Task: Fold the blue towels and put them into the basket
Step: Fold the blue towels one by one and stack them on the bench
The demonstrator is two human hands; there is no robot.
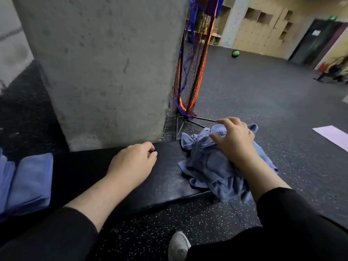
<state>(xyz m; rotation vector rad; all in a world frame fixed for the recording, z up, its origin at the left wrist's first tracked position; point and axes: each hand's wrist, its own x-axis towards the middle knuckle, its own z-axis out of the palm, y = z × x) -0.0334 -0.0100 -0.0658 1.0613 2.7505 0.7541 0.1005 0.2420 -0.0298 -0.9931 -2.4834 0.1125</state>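
My right hand [233,140] rests on top of the crumpled heap of soft blue towels [212,164] at the right end of the black padded tabletop [162,178], fingers curled into the cloth, its grip gathering a hemmed edge so I can lift one piece free. My left hand [131,162] lies on the bare tabletop well apart from the heap, loosely curled and holding nothing (probably waiting to spread the cloth). Two folded blue towels [28,181] sit at the far left. No basket is in view.
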